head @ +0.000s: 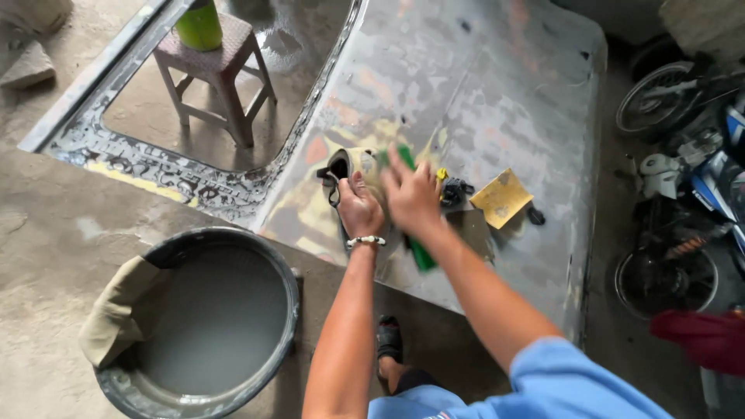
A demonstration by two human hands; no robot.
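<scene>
Head view, blurred right hand point(411, 194) flat on half-hidden green block point(415, 237), left hand point(359, 208) clenched.

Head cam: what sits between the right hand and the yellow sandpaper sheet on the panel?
A small black-and-yellow object lies on the grey panel, between the right hand and the yellow sandpaper sheet. Its kind is too blurred to tell. Seen in the head view.

- Single view, worn on the person's head, looking steeply down and forward.
- It sits close above the worn grey sheet-metal body panel point(497, 101), with both forearms entering from the bottom edge.
- The frame also takes in the round grey water-filled basin point(206, 318) lower left and the concrete floor point(46, 225).
</scene>
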